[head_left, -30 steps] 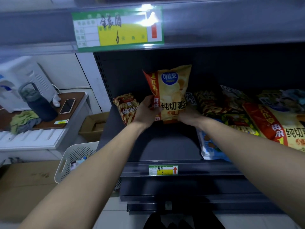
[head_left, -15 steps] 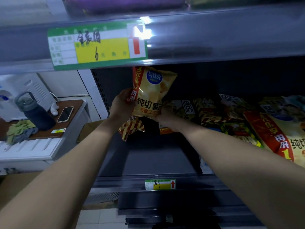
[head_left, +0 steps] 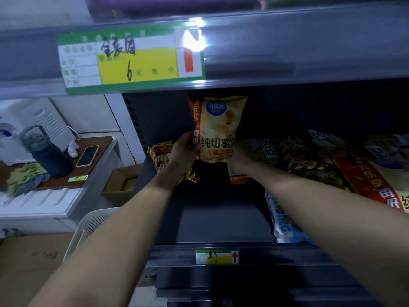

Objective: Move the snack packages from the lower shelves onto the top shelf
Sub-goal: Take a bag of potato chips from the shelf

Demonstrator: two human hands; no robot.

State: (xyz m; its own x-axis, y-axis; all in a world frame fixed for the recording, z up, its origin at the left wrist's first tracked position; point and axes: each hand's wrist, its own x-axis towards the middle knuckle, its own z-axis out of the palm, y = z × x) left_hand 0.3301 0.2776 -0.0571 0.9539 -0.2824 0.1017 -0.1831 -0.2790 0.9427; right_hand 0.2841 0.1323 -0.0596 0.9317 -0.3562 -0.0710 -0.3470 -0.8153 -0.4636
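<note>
While the view has tipped upward over the last second, the bag has risen with it. It was held low in front of the lower shelf, then swung up and leaned to the left. Now it stands upright again, its top edge just below the lip of the upper shelf, to the right of the price tag. Both hands have hold of it — the left hand has its fingers curled round the bag's lower left edge, and the right hand grips the lower right corner, its fingers mostly hidden behind the bag. The bag is held off the lower shelf, above the striped pack that shows past the left wrist, with the other packs lying well to its right. For the task this means the pick is done and the lift is partly made, yet the bag is still inside the bay, under the upper shelf rather than on it. In the last half second it has straightened more than climbed, so I judge the next move must bring it out toward the person and up past the lip — a snag on that edge is the risk. Many packs remain below, so the whole job looks far from finished.
</note>
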